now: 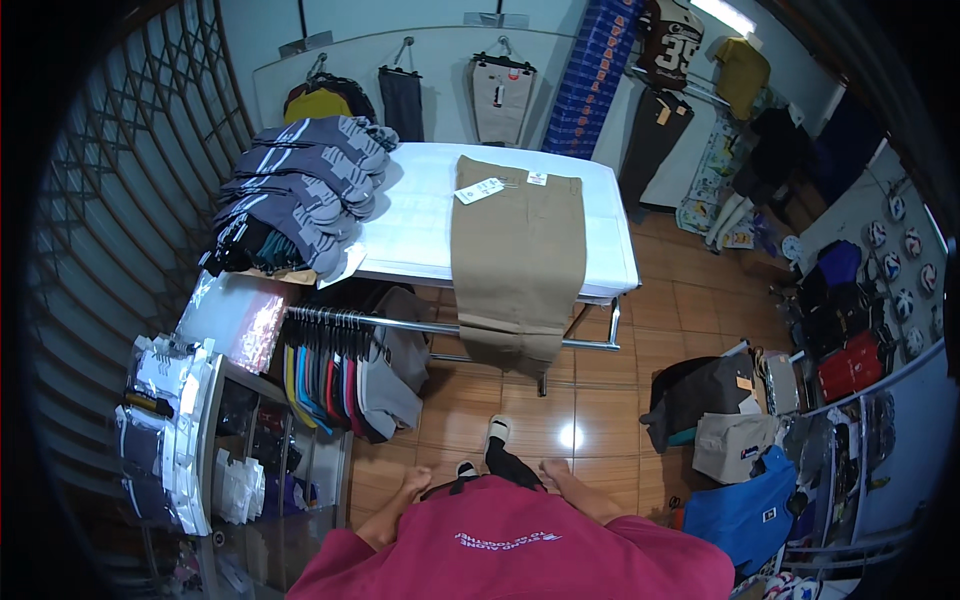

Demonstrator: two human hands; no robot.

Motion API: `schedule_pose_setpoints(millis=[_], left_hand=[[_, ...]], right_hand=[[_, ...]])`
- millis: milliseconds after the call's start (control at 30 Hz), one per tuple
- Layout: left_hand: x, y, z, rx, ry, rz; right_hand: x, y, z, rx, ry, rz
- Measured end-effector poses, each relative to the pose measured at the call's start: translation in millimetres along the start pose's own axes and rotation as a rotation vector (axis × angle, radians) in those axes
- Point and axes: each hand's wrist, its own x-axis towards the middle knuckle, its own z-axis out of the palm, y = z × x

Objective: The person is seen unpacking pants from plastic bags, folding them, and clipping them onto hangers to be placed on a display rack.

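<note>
The left arm (384, 520) and the right arm (592, 498) are both held low and pointed forward, turned a bit in toward each other. The left grip (417, 479) and the right grip (553, 471) are held near the waist, well apart. The fingers (422, 471) look curled in, but they are too small to be seen clearly.

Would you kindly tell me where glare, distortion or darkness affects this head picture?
In the head view, glare makes a bright spot on the tiled floor; the ceiling light at upper right is washed out; the folding gate bends toward the black rim; the brown trousers near the middle look fairly clear.
</note>
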Motion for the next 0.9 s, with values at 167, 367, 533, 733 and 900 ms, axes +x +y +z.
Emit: schedule_pose_setpoints(millis=[167,367,533,733,900], left_hand=[[-89,-196,-43,0.295,0.107,-0.087],[-91,-180,45,0.045,0.175,-0.176],[-27,-106,100,-0.323,0.317,-0.344],[-82,-41,130,-1.023,0.5,-0.211],[-137,-17,174,-1.398,0.809,-0.466]], right_hand=[[5,50,-12,-0.045,-0.162,0.126],[7,12,-15,-0.447,-0.272,-0.017],[34,-47,-20,-0.949,-0.435,-0.225],[100,-146,35,-0.577,-0.486,-0.141],[116,-205,91,-0.917,-0.692,-0.286]])
